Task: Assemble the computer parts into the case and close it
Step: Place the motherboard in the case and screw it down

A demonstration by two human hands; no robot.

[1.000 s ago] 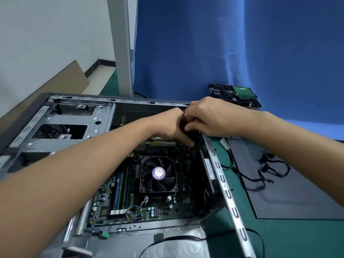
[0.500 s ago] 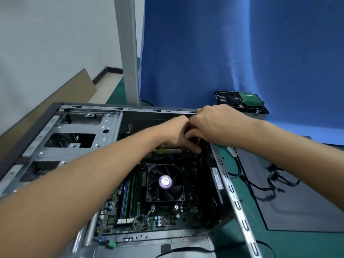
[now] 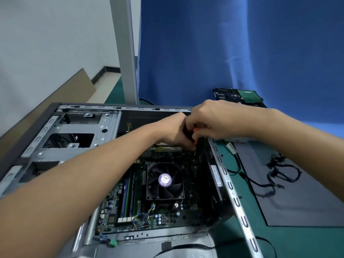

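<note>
Case (image 3: 230, 185): open, fitting something at far-right corner, I think.
Hands: left hand (image 3: 176, 132), right hand (image 3: 216, 118) together, gripping orange-tipped part (image 3: 194, 130).
Next: guessing seat it squarely.

Looks like a makeshift electronics bench set up for recording. Blue fabric backdrop (image 3: 242, 53) fills the upper right, bare white wall (image 3: 46, 43) the upper left, with a grey metal post (image 3: 126, 53) between them. Green bench mat (image 3: 307, 243) at lower right. Open grey steel computer case (image 3: 74, 127) at centre-left. Black hard drive with green circuit board (image 3: 240, 94) right of centre. Dark flat side panel (image 3: 307, 205) carries loose black cables (image 3: 276, 162). Brown cardboard sheet (image 3: 70, 94) against the left wall.
</note>
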